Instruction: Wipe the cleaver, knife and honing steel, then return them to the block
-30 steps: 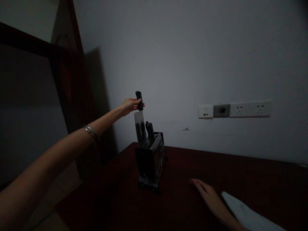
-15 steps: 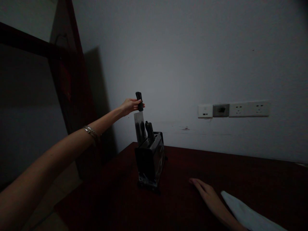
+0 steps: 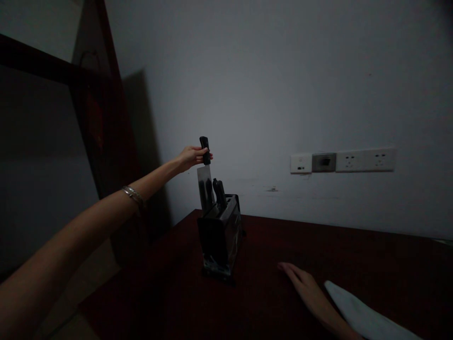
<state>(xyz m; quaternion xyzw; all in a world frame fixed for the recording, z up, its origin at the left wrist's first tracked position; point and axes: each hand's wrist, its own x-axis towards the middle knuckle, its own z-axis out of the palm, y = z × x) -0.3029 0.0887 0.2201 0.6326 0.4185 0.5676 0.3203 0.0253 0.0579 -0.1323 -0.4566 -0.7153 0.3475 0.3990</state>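
Observation:
My left hand [image 3: 191,156] is stretched out and closed around the black handle of a cleaver [image 3: 205,184]. The cleaver's broad blade stands upright with its lower part inside the black knife block [image 3: 220,238] on the dark red table [image 3: 269,302]. Two other black handles [image 3: 218,191] stick up from the block beside the blade. My right hand [image 3: 305,285] lies flat on the table to the right of the block, fingers stretched out, holding nothing. A bracelet sits on my left forearm.
A white cloth [image 3: 364,316] lies at my right wrist near the front right. A row of wall sockets [image 3: 343,161] runs along the white wall behind the table. A dark wooden frame [image 3: 102,127] stands at the left, past the table's edge.

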